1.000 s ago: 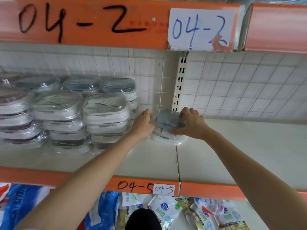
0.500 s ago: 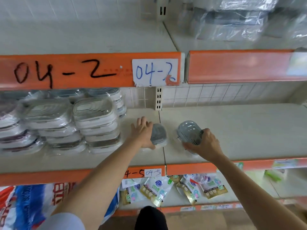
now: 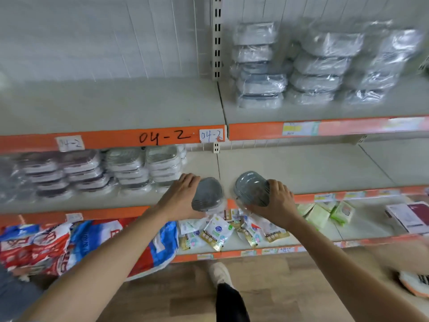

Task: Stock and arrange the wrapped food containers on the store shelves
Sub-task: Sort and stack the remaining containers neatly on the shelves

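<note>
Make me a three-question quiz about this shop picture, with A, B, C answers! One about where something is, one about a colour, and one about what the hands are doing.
1. Where do the wrapped container stacks sit?
A. under the 04-2 label
B. on the floor
C. in a trolley

2. What colour are the shelf edges?
A. green
B. orange
C. black

3. What are the two hands doing?
A. hanging empty
B. pressing flat on the shelf
C. each holding a container

Answers:
1 A: the stacks sit just beneath the 04-2 label.
2 B: every front strip is orange.
3 C: the left hand grips one grey container, the right hand another grey container.
</note>
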Tool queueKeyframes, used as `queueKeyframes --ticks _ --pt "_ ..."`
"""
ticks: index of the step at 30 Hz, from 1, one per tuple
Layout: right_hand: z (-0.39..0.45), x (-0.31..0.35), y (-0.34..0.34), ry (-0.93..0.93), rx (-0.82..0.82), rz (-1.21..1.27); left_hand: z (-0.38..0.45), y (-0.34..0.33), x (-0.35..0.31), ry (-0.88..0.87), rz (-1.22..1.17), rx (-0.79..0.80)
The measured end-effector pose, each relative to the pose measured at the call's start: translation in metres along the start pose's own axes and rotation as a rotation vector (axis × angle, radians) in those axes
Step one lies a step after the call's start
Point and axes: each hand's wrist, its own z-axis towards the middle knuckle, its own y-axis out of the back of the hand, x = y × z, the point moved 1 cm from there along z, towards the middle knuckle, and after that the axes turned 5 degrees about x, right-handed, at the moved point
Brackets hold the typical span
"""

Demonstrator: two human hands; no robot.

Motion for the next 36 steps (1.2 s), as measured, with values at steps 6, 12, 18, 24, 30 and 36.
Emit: queueKeyframes --ticks 6,12,18,24,30,36 --pt "-0.009 0.058 0.083 0.104 -0.126 0.049 -0.019 0.112 0.002 0.014 0.001 -0.281" --pt "0.025 0.096 0.126 0.228 -0.218 0.015 0.009 0.175 0.016 0.092 0.078 -0.38" --pt "0.109 0.133 0.133 0.332 -0.083 -0.049 0.053 0.209 0.06 0.306 0.223 -0.052" --pt "0.198 0.166 0.108 0.312 0.149 -0.181 0.078 0.222 0.097 0.428 0.271 0.155" --pt "0.252 0.193 0.103 0.474 0.18 -0.316 0.092 0.216 0.122 0.517 0.077 0.145" --pt "0.264 0.229 0.101 0.427 0.162 -0.56 0.113 0.232 0.134 0.511 -0.097 0.137"
